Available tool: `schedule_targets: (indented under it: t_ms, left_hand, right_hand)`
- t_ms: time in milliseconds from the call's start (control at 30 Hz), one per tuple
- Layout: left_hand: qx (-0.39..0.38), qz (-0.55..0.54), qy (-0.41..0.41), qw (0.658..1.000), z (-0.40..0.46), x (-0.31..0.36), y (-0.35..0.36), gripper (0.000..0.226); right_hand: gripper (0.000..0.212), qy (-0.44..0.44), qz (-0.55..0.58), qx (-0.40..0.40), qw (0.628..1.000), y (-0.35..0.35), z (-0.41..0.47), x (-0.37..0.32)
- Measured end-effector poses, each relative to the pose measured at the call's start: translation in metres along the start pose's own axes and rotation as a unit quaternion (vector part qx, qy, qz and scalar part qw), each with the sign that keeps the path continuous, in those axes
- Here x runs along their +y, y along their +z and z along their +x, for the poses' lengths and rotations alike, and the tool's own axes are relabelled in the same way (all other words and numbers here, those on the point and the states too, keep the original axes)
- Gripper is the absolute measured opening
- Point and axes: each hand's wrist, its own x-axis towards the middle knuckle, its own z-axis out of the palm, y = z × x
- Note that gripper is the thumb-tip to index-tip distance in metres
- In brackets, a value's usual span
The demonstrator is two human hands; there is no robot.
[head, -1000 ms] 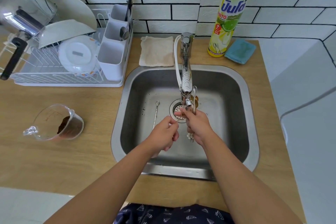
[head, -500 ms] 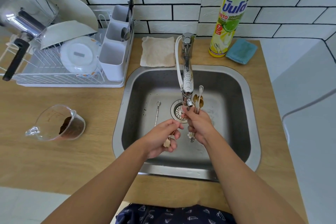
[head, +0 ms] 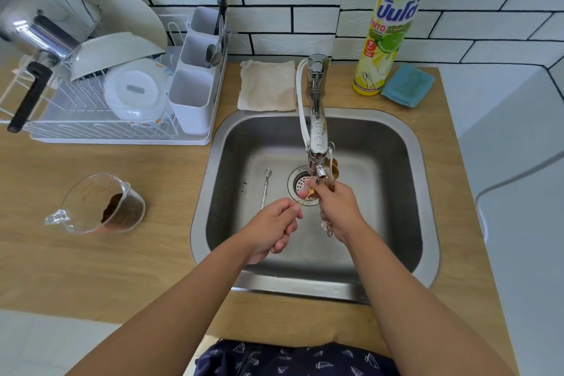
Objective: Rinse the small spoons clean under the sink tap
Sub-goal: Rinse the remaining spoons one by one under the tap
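While my left hand [head: 271, 224] pinches one gold spoon [head: 306, 198], bowl angled up-right under the tap [head: 317, 143], my right hand [head: 335, 207] grips a spoon bunch [head: 331, 166], bowls up. Another spoon [head: 266, 188] lies lengthwise in the sink [head: 381, 137].

Yellow bottle [head: 385, 40], blue sponge [head: 407, 86], perhaps gold spoon [head: 306, 196].

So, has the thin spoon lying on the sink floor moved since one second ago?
No. The thin spoon lies left of the drain, at the same angle as before.
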Motion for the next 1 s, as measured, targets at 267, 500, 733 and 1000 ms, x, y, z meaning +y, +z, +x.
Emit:
schedule_targets:
  t_ms: [267,500,733,1000]
  left_hand:
    - [-0.027,-0.069,-0.017,0.997,0.000,0.004,0.000,0.021]
    - [-0.068,-0.226,-0.055,0.970,0.004,0.008,-0.010,0.020]
    - [-0.028,0.077,0.005,0.997,0.008,-0.003,-0.010,0.027]
    - [0.030,0.124,0.069,0.989,0.013,-0.006,-0.005,0.026]
  right_hand:
    - [0.009,-0.024,-0.022,-0.038,0.999,-0.002,-0.003,-0.001]
    - [0.011,0.005,0.102,-0.118,0.988,-0.009,-0.004,0.004]
    - [0.023,-0.037,-0.069,0.045,0.996,-0.003,-0.002,0.003]
    - [0.024,0.005,-0.019,-0.002,1.000,0.006,-0.006,-0.003]
